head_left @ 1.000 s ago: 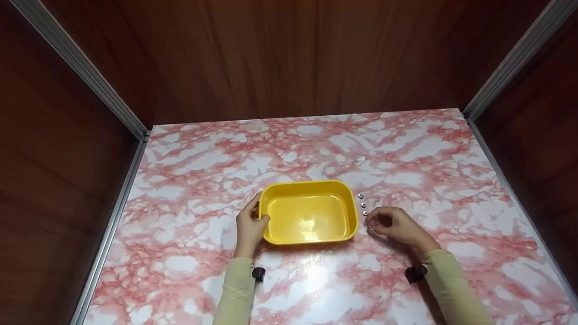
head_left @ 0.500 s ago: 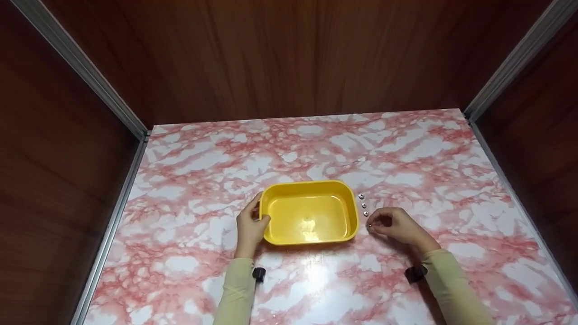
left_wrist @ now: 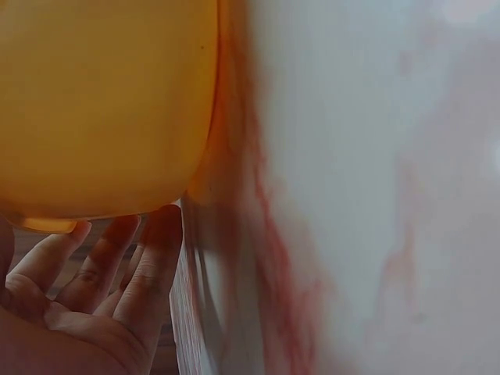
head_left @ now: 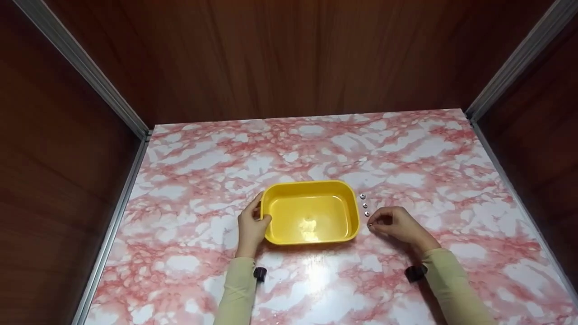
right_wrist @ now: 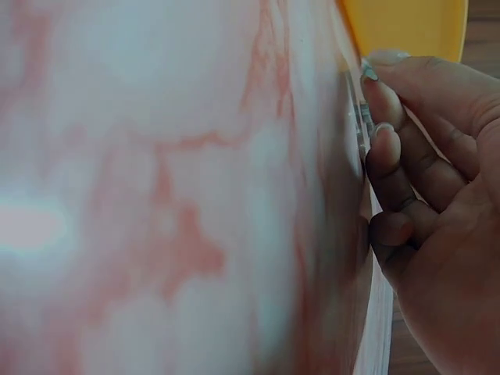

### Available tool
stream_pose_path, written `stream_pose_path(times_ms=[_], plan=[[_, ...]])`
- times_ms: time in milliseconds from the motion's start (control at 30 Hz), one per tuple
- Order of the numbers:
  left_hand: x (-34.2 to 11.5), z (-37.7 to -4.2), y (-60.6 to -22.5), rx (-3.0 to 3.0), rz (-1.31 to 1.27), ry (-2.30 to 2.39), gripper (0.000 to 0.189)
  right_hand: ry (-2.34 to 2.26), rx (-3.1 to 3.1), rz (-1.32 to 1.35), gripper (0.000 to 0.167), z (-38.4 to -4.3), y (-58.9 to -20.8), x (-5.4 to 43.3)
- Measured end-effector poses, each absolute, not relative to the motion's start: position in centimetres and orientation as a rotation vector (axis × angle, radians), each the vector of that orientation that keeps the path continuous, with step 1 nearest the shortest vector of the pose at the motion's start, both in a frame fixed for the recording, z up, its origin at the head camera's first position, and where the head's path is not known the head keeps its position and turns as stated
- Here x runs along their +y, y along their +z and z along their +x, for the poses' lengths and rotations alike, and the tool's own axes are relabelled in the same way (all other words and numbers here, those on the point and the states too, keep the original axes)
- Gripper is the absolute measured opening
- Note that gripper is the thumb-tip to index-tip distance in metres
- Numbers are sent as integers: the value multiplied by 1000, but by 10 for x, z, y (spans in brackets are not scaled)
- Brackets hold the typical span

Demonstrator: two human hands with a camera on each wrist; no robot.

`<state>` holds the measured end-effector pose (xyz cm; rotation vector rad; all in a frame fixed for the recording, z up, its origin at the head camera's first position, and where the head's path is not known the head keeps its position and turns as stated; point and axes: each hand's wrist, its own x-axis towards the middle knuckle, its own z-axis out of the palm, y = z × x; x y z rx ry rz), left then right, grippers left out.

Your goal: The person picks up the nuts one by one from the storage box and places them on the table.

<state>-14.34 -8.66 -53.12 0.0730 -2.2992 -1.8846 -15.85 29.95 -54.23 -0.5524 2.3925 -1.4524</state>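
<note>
A yellow plastic tub [head_left: 311, 219] sits on the table with nothing inside it. My left hand [head_left: 250, 227] grips its left end, thumb over the rim and fingers along the outer wall. In the left wrist view, fingertips [left_wrist: 162, 223] touch the underside edge of the tub. To the right of the tub, my right hand [head_left: 397, 225] pinches a tiny silver metal nut [right_wrist: 369, 70] between thumb and forefinger, close over the tabletop. Beyond those fingertips, three small silver nuts lie in a row: a larger one [head_left: 362, 196], a middle one [head_left: 365, 205] and a near one [head_left: 367, 214].
The table [head_left: 203, 158] has a red and white marbled top. Dark wood panels [head_left: 271, 58] rise at the back and on both sides, with metal rails [head_left: 108, 230] along the corners. Each wrist wears a black strap-on device [head_left: 415, 273].
The right thumb and fingertips have drawn slightly closer over the nut, almost in place. The tub, the left hand and the row of nuts stay where they were.
</note>
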Motion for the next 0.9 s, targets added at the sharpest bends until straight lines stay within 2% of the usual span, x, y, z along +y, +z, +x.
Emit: stream_pose_path(times_ms=[300, 900], plan=[[-89, -157, -566, -2310, 110, -1858, 67, -1391, 2481, -521, 11, -170, -570, 310], [-91, -157, -568, -2303, 124, -1872, 67, -1410, 2544, -563, 11, -173, -575, 313]])
